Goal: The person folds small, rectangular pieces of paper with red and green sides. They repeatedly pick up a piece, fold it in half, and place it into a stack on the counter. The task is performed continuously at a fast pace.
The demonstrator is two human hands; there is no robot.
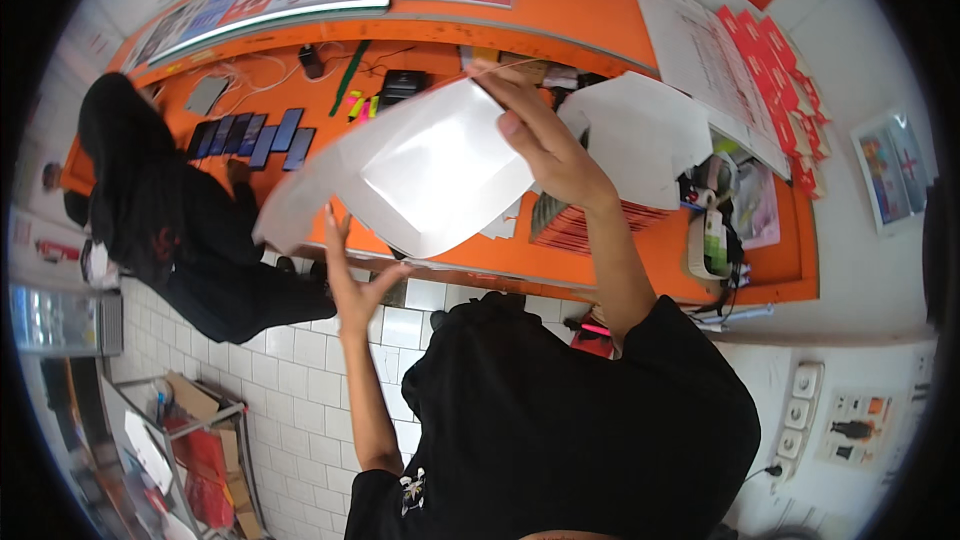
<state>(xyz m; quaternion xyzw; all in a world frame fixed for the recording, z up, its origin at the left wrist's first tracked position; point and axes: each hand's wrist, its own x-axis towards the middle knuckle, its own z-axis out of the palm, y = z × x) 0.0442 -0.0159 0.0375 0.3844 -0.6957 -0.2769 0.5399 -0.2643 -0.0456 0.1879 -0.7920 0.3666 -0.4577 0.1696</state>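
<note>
My right hand is raised at the upper right edge of a large, curved sheet of white paper, its fingers against the corner and partly overlapping it. Below the sheet's lower edge, my left hand has thumb and fingers spread, fingertips close to the paper; whether they touch it is unclear. The sheet is lifted above the orange counter and bows downward in its middle. Right of my right hand, another white sheet lies on a stack of red-edged printed papers.
On the left, a co-worker in black stands at the counter near several smartphones. Behind the raised sheet are highlighters and a black device. A container with supplies stands at right. A metal rack is at lower left.
</note>
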